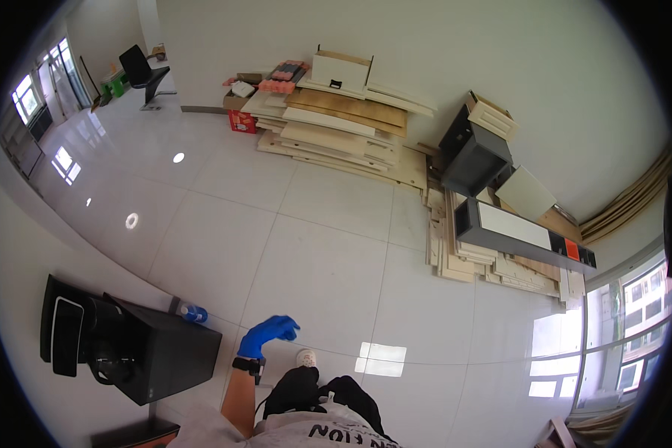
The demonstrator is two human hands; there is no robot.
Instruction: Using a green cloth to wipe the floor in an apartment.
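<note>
My left hand (pixel 270 333), in a blue glove and with a dark band at the wrist, hangs over the tiled floor (pixel 321 261). Its fingers are loosely bent, and I see nothing held in them. It touches nothing. Nearest to it on the left is a black box-shaped cabinet (pixel 175 347). A blue object (pixel 194 313), perhaps a bottle, is at the cabinet's far edge. My right hand is out of view.
Flat boards (pixel 336 138) lie stacked along the far wall beside a red box (pixel 243 122). More boards (pixel 452 246) lie to the right, near a grey open box (pixel 478 160) and a long grey shelf unit (pixel 515 228). A black chair (pixel 143 75) stands far left.
</note>
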